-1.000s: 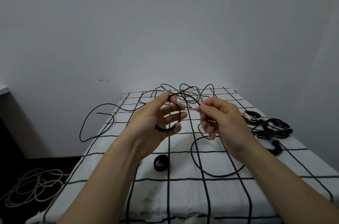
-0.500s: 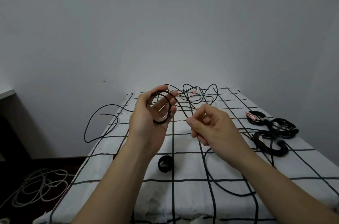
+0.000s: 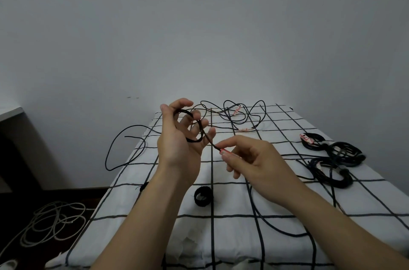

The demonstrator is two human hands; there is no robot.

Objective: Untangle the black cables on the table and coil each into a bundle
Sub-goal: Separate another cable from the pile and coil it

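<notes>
I'm watching the left hand [image 3: 177, 143] holding a small coil [image 3: 195, 141] of black cable, looped round its curled fingers and raised above the table [image 3: 221, 225]. The right hand [image 3: 254, 159] is pinching that cable's red-taped end between thumb and forefinger, just beside the left fingertips. A loose tangle [image 3: 239, 112] is lying at the table's far end, coiled bundles [image 3: 340, 154] are sitting near its right edge, and a black ring [image 3: 202, 196] is lying below the hands.
</notes>
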